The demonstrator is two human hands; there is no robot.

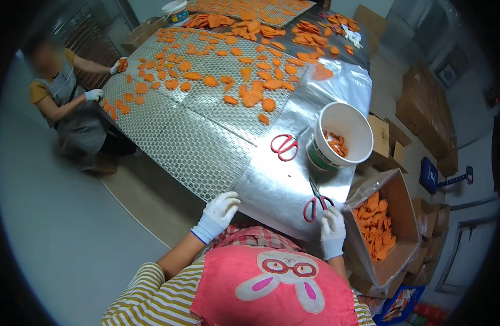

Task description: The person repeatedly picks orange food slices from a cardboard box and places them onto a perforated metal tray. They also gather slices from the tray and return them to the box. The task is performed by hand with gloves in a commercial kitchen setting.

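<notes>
My left hand (219, 212), in a white work glove, is at the table's near edge by the corner of the mesh tray (197, 159). Its fingers are loosely curled and apart, with nothing in them. My right hand (333, 230), also gloved, has its fingertips at one red-and-black handle of a pair of scissors (314, 201); whether they grip it is unclear. The scissors lie slightly spread on the bare metal tabletop (270, 191). Farther up, a second pair of red-handled scissors (285, 147) lies beside a white plastic bucket (352, 116) with small orange pieces inside.
Flat orange dried slices (252, 98) cover the tray's far part. Clear plastic sheeting (347, 83) lies beyond the bucket. At right stands a lined cardboard box (405, 228) of orange slices. A gloved co-worker (72, 93) sits at the tray's left edge. A platform scale (429, 176) stands farther right.
</notes>
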